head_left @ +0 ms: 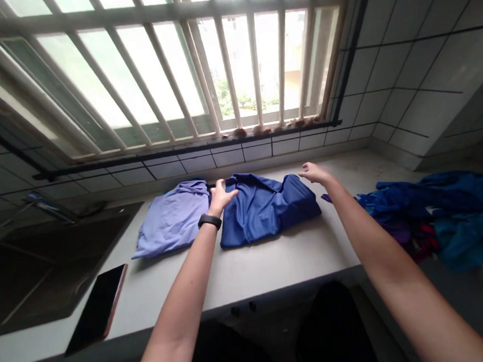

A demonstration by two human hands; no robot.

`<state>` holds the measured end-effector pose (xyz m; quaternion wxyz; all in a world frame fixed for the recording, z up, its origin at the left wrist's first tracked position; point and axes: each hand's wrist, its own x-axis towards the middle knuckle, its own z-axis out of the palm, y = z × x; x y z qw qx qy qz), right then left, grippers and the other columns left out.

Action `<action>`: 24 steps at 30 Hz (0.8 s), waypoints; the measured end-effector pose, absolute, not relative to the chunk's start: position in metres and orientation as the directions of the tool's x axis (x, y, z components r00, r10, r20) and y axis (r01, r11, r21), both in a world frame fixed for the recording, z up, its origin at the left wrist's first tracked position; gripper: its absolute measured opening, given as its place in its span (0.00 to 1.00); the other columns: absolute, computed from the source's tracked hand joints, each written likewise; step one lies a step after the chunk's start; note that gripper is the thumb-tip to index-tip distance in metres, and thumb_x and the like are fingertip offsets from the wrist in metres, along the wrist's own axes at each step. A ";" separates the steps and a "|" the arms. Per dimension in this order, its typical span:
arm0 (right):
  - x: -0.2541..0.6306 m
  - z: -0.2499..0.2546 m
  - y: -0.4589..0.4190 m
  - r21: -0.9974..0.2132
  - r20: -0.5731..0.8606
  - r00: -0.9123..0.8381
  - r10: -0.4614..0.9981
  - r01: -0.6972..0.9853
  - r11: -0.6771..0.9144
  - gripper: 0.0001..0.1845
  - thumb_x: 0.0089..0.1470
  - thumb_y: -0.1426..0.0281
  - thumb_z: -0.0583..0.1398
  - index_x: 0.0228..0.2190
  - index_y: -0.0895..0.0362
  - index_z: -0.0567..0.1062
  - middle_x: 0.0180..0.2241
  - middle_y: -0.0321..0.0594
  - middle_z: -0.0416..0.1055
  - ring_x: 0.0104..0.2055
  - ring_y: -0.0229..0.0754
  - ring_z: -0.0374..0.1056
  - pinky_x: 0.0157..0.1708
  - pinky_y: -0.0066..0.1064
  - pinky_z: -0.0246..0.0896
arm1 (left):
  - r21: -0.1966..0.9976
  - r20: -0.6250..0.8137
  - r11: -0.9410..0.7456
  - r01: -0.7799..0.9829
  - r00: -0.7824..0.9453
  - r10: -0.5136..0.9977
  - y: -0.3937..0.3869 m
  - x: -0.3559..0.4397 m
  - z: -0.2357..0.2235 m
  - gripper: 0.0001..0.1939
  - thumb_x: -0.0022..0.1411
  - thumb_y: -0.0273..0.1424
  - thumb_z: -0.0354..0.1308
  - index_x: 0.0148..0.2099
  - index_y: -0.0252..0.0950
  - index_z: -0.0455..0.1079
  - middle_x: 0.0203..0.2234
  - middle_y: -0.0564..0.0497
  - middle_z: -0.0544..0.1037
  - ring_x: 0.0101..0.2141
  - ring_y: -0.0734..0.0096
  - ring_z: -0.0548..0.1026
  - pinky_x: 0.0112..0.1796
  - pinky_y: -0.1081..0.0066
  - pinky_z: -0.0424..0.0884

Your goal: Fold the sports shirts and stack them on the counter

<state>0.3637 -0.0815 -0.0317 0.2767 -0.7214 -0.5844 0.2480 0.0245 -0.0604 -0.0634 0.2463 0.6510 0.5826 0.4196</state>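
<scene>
Deep blue, smooth-looking cloth [264,212] lies in a loose fold on the table [248,277], between the fingers of the left hand [221,198] and those of the right hand [316,174]. It should be light, soft and limp, perhaps a little slippery, with nothing to break; it would likely sag if pinched at one spot, so the best hold seems to be at both ends, several layers together, near where the fingers are. The left fingers are spread, thumb stretched over the cloth's near-left edge; the right fingers curl loosely just beyond its right end, with nothing visible between them. Whether the left fingertips touch fabric is hard to tell. Lavender cloth [178,216] sits just left of the left fingers. The right forearm partly covers a tangled clothes pile [457,196], cut off by the frame; the blue cloth's underside and inner layers are hidden.
</scene>
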 end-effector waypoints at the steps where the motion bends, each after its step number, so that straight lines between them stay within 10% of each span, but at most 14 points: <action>1: 0.363 -0.042 -0.084 -0.657 -0.070 0.095 0.993 0.744 -0.117 0.24 0.54 0.69 0.65 0.52 0.63 0.75 0.49 0.54 0.77 0.45 0.47 0.75 0.48 0.36 0.69 | 0.749 0.192 -0.183 0.637 0.055 0.980 -0.063 0.024 -0.073 0.25 0.49 0.33 0.73 0.47 0.34 0.70 0.44 0.42 0.76 0.49 0.56 0.75 0.54 0.59 0.70; 5: 0.357 -0.082 -0.106 -0.464 -0.141 -0.255 0.956 0.870 0.164 0.18 0.55 0.70 0.63 0.48 0.57 0.80 0.51 0.48 0.77 0.53 0.52 0.73 0.56 0.38 0.66 | 0.528 0.036 -0.257 0.809 0.281 0.959 -0.079 0.018 -0.092 0.21 0.54 0.31 0.68 0.50 0.34 0.74 0.51 0.38 0.76 0.57 0.51 0.72 0.59 0.59 0.66; 9: 0.344 -0.101 -0.126 -0.354 -0.036 -0.133 0.991 0.929 0.112 0.25 0.62 0.70 0.55 0.60 0.59 0.71 0.60 0.54 0.69 0.60 0.54 0.69 0.59 0.41 0.63 | 0.288 0.050 -0.294 0.912 0.292 0.955 -0.095 0.029 -0.087 0.21 0.61 0.30 0.60 0.56 0.33 0.73 0.57 0.36 0.72 0.55 0.53 0.73 0.57 0.61 0.69; 14: 0.331 -0.100 -0.132 -0.557 0.034 0.184 0.982 0.820 -0.135 0.38 0.61 0.52 0.60 0.63 0.64 0.66 0.56 0.60 0.72 0.58 0.57 0.70 0.58 0.45 0.64 | 0.319 0.112 -0.590 0.742 0.588 0.801 -0.133 0.064 -0.091 0.26 0.66 0.43 0.57 0.62 0.35 0.71 0.59 0.39 0.71 0.57 0.52 0.72 0.60 0.58 0.67; 21: 0.360 -0.094 -0.152 -0.964 -0.094 0.066 0.993 0.242 -0.108 0.22 0.48 0.58 0.70 0.40 0.61 0.80 0.38 0.45 0.81 0.39 0.47 0.77 0.40 0.33 0.72 | 0.255 0.011 -0.657 0.709 0.677 0.735 -0.164 0.071 -0.118 0.30 0.72 0.44 0.49 0.72 0.46 0.57 0.71 0.43 0.58 0.71 0.41 0.50 0.65 0.36 0.49; 24: 0.383 -0.101 -0.173 -0.854 -0.128 0.130 0.983 0.490 -0.176 0.19 0.46 0.60 0.70 0.36 0.62 0.81 0.33 0.46 0.80 0.39 0.51 0.77 0.40 0.35 0.72 | 0.230 0.029 -0.672 0.704 0.685 0.728 -0.165 0.067 -0.122 0.28 0.73 0.44 0.47 0.72 0.48 0.57 0.71 0.45 0.57 0.71 0.43 0.49 0.66 0.37 0.48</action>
